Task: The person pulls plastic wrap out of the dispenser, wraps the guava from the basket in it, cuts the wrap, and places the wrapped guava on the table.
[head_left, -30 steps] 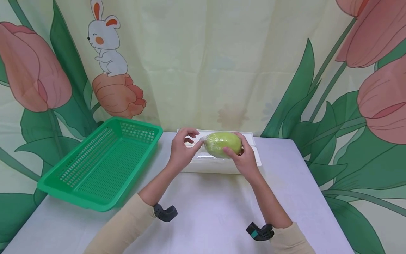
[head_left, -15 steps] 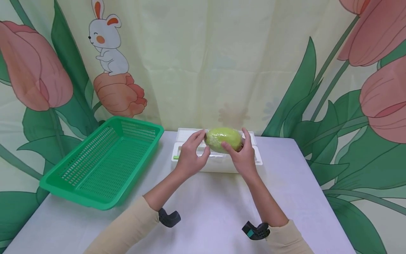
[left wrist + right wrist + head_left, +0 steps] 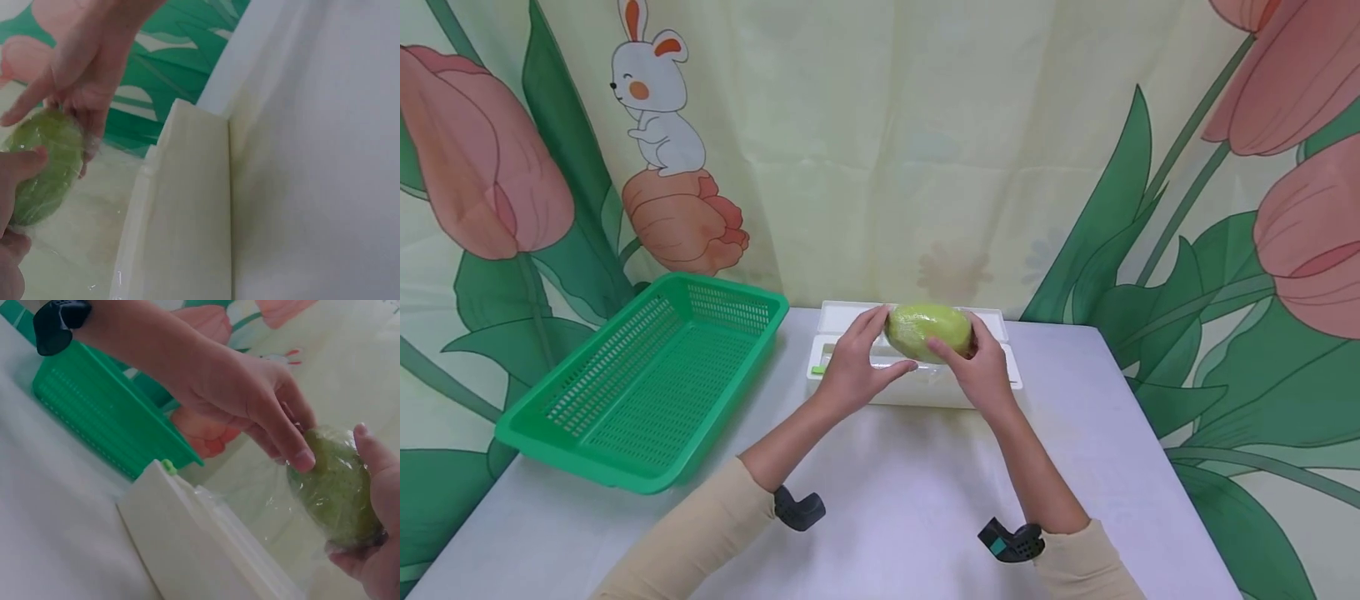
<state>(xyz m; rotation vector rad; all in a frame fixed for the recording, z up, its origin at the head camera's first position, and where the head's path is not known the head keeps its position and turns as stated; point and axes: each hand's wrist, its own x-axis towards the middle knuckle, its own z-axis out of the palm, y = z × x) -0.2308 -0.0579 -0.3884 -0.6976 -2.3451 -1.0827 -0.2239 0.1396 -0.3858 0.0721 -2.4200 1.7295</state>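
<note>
An oval green fruit [image 3: 928,331], tightly covered in clear plastic film, is held up between my two hands. My right hand [image 3: 985,371] grips its right end, the thumb on the near face and the fingers behind. At the other end, my left hand [image 3: 853,362] pinches the wrapped fruit; in the right wrist view its thumb [image 3: 303,459] lies against the film. Below the fruit is a white cling film box [image 3: 917,393] with its lid up. Sheer film [image 3: 250,515] hangs between fruit and box in the right wrist view.
A green plastic basket [image 3: 658,479] with mesh walls stands at the left of the white table [image 3: 910,500]. Behind the box hangs a curtain [image 3: 887,167] printed with tulips and a rabbit. A small green piece [image 3: 817,370] sits at the box's left end.
My left hand has moved right from a twist of film beside the fruit, first with spread fingers, to the fruit's left end. The right hand keeps its grip; the fruit has shifted slightly.
</note>
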